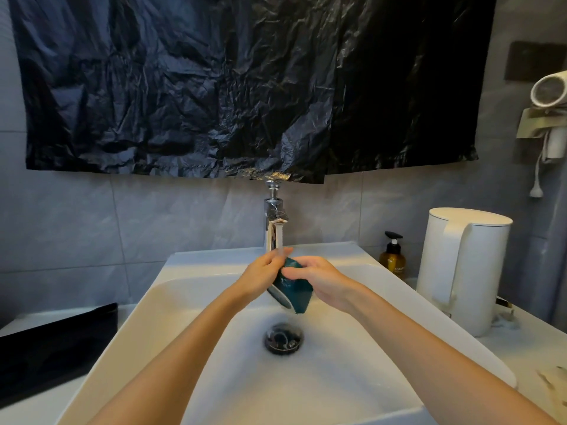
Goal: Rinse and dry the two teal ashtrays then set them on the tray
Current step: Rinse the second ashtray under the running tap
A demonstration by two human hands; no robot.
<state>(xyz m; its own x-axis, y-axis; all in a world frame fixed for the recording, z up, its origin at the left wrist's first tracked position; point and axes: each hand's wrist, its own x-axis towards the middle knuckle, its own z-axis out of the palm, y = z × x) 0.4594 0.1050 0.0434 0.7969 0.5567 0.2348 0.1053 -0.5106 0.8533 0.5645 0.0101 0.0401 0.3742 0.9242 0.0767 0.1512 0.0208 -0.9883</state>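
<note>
Your left hand (260,273) and right hand (316,276) are both curled round the square teal ashtray (295,292), tilted under the stream from the chrome tap (273,216) at 12 o'clock — wet and slick, it could slip and chip on the white ceramic sink (190,332) below.

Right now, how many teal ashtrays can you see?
1. The teal ashtray is held between left hand and right hand under the tap; the second isn't visible, maybe hidden.
</note>
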